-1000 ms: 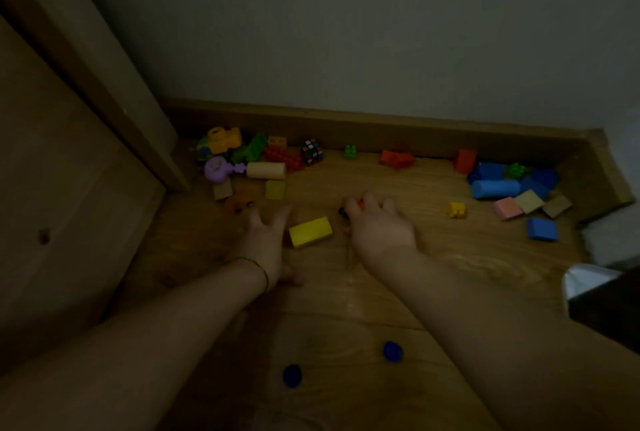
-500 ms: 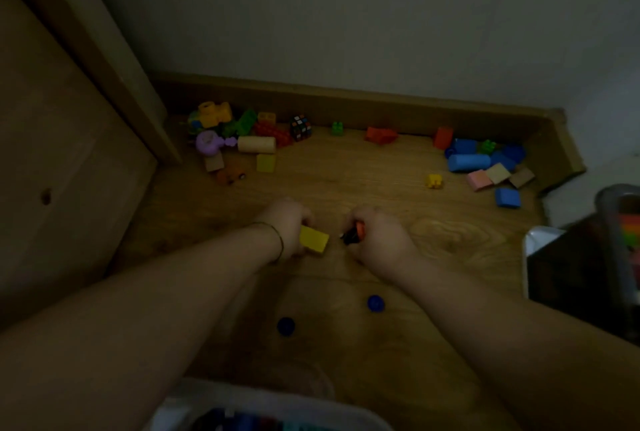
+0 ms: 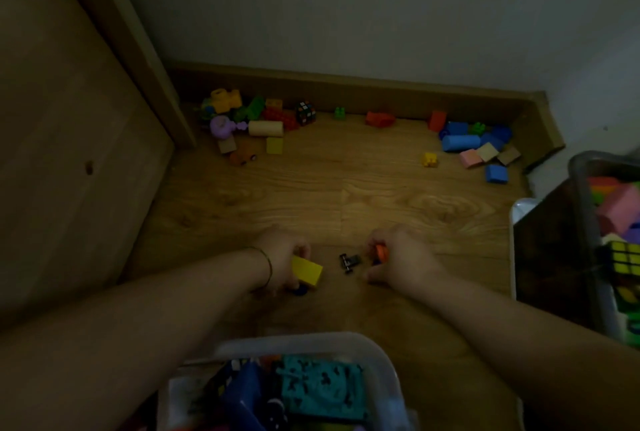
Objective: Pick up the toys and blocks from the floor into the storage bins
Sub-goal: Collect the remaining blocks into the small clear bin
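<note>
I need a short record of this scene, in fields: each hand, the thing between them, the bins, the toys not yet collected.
left hand: grips yellow block
right hand: grips orange toy
between hands: small black wheeled piece on floor
bins: white bin near, clear bin at right, both holding toys
uncollected: left pile, right pile, by baseboard

The person is wearing a thin bracelet [image 3: 269, 268] looped round the left wrist, just behind the left hand [image 3: 282, 255]. Both forearms are showing bare down to the frame's edge, the right hand [image 3: 398, 259] likewise bare.
</note>
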